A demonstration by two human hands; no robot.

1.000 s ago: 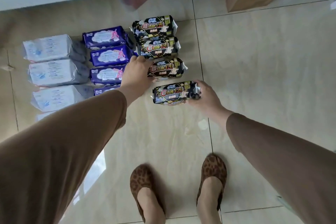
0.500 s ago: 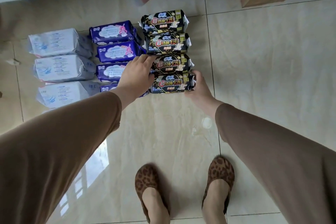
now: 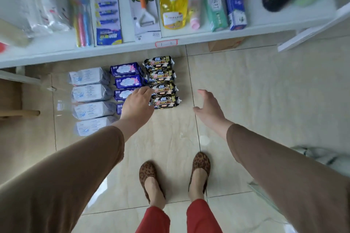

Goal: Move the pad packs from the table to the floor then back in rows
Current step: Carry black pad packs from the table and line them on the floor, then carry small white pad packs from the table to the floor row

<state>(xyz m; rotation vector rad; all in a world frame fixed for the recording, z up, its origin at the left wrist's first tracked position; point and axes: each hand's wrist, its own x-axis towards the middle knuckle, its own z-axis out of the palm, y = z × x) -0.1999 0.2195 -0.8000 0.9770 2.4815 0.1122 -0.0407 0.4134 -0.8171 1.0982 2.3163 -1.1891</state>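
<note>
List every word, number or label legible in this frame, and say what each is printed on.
"420": on each of the four black pad packs lined up on the floor.
Purple pad packs: print too blurred to read.
White pad packs: print too small to read.
Red-bordered shelf label: blurred, unreadable.
Yellow soap bottle and toothpaste boxes: labels blurred.

1. The floor [image 3: 255, 91] is glossy polished tile, reflecting light.
2. The black pad packs [image 3: 164, 101], purple pad packs [image 3: 126, 69] and pale blue pad packs [image 3: 89, 76] wear shiny, crinkled plastic film.
3. The sleeves [image 3: 62, 172] are matt brown cloth.
4. The shoes [image 3: 148, 174] look like soft fabric (leopard print).
5. The dish soap bottle [image 3: 173, 8] is clear glossy plastic.
</note>
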